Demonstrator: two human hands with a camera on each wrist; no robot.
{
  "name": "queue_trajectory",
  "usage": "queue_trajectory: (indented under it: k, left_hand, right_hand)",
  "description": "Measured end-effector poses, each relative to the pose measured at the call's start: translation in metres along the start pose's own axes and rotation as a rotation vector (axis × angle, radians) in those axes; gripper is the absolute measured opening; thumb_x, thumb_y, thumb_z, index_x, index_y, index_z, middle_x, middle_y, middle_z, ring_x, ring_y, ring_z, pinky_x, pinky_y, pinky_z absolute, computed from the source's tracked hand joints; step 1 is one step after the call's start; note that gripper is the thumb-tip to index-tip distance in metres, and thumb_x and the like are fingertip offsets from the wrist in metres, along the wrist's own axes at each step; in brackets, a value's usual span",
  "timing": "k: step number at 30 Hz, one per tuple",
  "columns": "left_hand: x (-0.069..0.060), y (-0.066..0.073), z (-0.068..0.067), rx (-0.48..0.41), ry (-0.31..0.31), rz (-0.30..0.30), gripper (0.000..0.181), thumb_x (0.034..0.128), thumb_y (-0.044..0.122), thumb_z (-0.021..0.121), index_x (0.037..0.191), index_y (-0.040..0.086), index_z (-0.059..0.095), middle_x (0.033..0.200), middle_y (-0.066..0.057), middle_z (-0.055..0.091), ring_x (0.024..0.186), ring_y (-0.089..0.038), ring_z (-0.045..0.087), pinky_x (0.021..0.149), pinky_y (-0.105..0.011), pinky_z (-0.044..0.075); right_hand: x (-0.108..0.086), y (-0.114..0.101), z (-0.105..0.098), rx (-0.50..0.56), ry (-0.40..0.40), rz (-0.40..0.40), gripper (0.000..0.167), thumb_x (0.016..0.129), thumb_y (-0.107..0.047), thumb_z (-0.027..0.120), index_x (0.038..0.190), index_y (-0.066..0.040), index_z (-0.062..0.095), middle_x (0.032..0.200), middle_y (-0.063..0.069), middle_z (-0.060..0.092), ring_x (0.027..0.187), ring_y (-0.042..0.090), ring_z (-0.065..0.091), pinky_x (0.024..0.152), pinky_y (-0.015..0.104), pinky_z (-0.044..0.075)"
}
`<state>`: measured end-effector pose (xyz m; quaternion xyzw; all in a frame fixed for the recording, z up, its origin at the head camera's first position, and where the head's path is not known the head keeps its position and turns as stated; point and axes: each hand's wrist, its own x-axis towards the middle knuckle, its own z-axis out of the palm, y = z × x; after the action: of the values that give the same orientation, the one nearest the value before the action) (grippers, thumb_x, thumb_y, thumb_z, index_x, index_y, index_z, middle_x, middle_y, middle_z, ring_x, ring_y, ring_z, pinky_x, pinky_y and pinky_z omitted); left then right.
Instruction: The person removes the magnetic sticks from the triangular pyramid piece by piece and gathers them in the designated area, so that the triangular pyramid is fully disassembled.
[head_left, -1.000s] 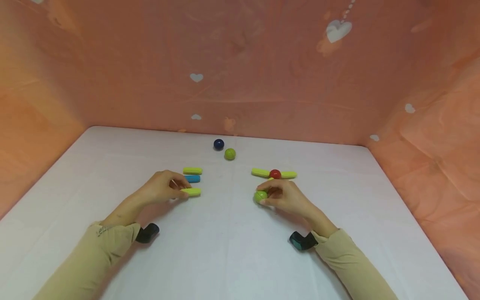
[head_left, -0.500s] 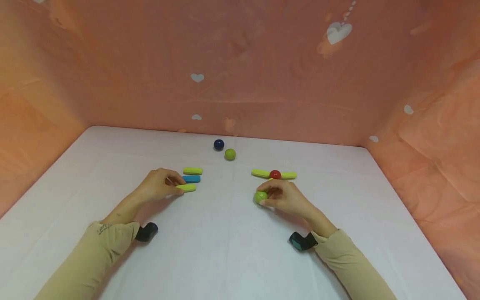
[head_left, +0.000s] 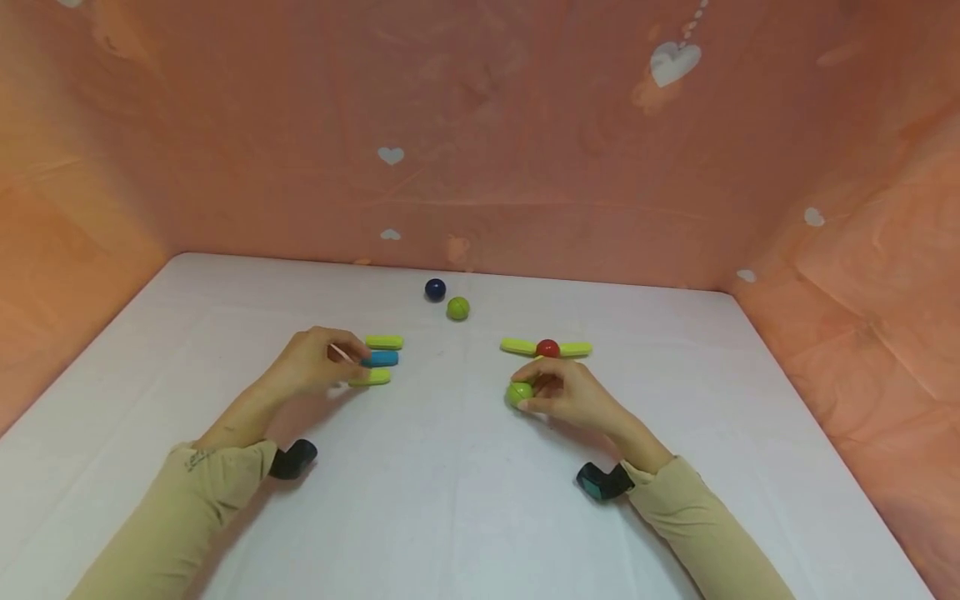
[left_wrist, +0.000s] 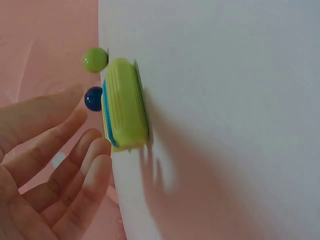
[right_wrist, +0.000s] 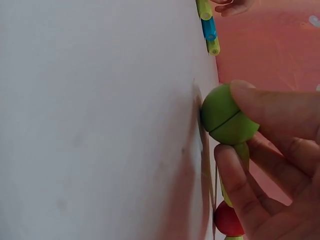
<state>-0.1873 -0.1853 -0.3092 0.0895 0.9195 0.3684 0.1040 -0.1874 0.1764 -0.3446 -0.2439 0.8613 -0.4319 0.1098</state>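
My left hand (head_left: 311,362) is beside the left ends of three short sticks lying side by side: a yellow-green far stick (head_left: 385,342), a blue stick (head_left: 386,358) and a yellow-green near stick (head_left: 379,377). In the left wrist view its fingers are parted and hold nothing; the near stick (left_wrist: 125,105) lies just beyond them. My right hand (head_left: 576,390) pinches a green ball (right_wrist: 220,111), which has a dark seam, between thumb and fingers. Beyond the ball, a yellow-green stick (head_left: 538,359), mostly hidden by the hand, runs towards a red ball (head_left: 548,348).
Yellow-green sticks (head_left: 517,346) extend from both sides of the red ball. Farther back on the white table (head_left: 450,517) sit a dark blue ball (head_left: 435,290) and another green ball (head_left: 458,308). An orange-pink cloth (head_left: 480,167) hangs around the table's back and sides.
My left hand shifted the near yellow-green stick left and closer to the blue one, then let it go and moved slightly away from me. The right hand stays on the green ball.
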Motion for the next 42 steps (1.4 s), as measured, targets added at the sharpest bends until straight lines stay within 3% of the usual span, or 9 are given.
queue_trajectory:
  k: [10,15,18,22,26,31,35,42]
  left_hand:
    - [0.02,0.004,0.017,-0.034,-0.004,0.042,0.026,0.0814,0.019,0.075,0.102,0.004,0.071,0.099,-0.012,0.07,0.089,-0.024,0.063,0.069,-0.026,0.047]
    - [0.03,0.009,0.031,-0.092,-0.027,0.079,0.027,0.0825,0.017,0.074,0.104,0.001,0.071,0.094,-0.012,0.07,0.083,-0.019,0.064,0.068,-0.025,0.048]
    - [0.033,0.015,0.039,-0.151,-0.045,0.069,0.026,0.0828,0.014,0.073,0.105,0.0,0.07,0.093,-0.012,0.069,0.078,-0.018,0.065,0.065,-0.027,0.051]
    - [0.038,0.025,0.048,-0.188,-0.056,0.061,0.026,0.0828,0.013,0.073,0.105,0.0,0.069,0.095,-0.011,0.07,0.074,-0.015,0.063,0.062,-0.028,0.051]
    - [0.042,0.032,0.056,-0.218,-0.086,0.044,0.027,0.0829,0.013,0.072,0.107,0.001,0.069,0.097,-0.011,0.069,0.075,-0.015,0.063,0.065,-0.027,0.051]
    - [0.047,0.041,0.067,-0.235,-0.107,-0.016,0.027,0.0839,0.015,0.073,0.108,0.003,0.069,0.1,-0.01,0.067,0.079,-0.017,0.062,0.067,-0.026,0.051]
    - [0.052,0.047,0.075,-0.238,-0.107,-0.02,0.026,0.084,0.014,0.073,0.108,0.003,0.069,0.102,-0.01,0.067,0.082,-0.017,0.059,0.067,-0.024,0.05]
    - [0.061,0.053,0.085,-0.204,-0.125,-0.048,0.032,0.084,0.015,0.074,0.115,0.008,0.067,0.112,-0.009,0.067,0.095,-0.021,0.061,0.071,-0.024,0.051]
  right_hand:
    - [0.001,-0.006,0.006,0.062,-0.077,-0.036,0.031,0.078,-0.008,0.078,0.107,-0.005,0.069,0.104,0.009,0.068,0.081,0.014,0.06,0.073,0.022,0.051]
    - [-0.002,-0.009,0.008,0.023,-0.115,-0.053,0.031,0.079,-0.011,0.078,0.108,-0.007,0.069,0.106,0.006,0.068,0.083,0.014,0.059,0.073,0.022,0.051]
    - [-0.004,-0.009,0.008,-0.007,-0.124,-0.068,0.033,0.079,-0.014,0.078,0.11,-0.009,0.07,0.107,0.003,0.069,0.081,0.013,0.057,0.071,0.022,0.049]
    - [-0.004,-0.009,0.007,-0.015,-0.051,-0.059,0.03,0.08,-0.016,0.078,0.109,-0.011,0.071,0.099,-0.001,0.069,0.076,0.012,0.055,0.068,0.021,0.047]
    - [-0.001,-0.01,0.006,-0.012,0.09,-0.033,0.024,0.083,-0.011,0.074,0.106,-0.01,0.072,0.096,0.003,0.069,0.078,0.014,0.056,0.069,0.025,0.047]
    - [0.004,-0.009,0.003,-0.061,0.223,0.091,0.027,0.085,-0.011,0.071,0.111,-0.01,0.07,0.107,0.007,0.066,0.085,0.017,0.057,0.074,0.029,0.047]
    - [0.008,-0.007,0.001,-0.091,0.244,0.171,0.034,0.084,-0.014,0.072,0.117,-0.01,0.067,0.113,0.011,0.064,0.086,0.02,0.058,0.074,0.029,0.045]
    - [0.015,0.001,0.0,-0.129,0.222,0.187,0.034,0.087,-0.017,0.07,0.119,-0.006,0.066,0.11,0.012,0.066,0.087,0.021,0.057,0.073,0.028,0.044]
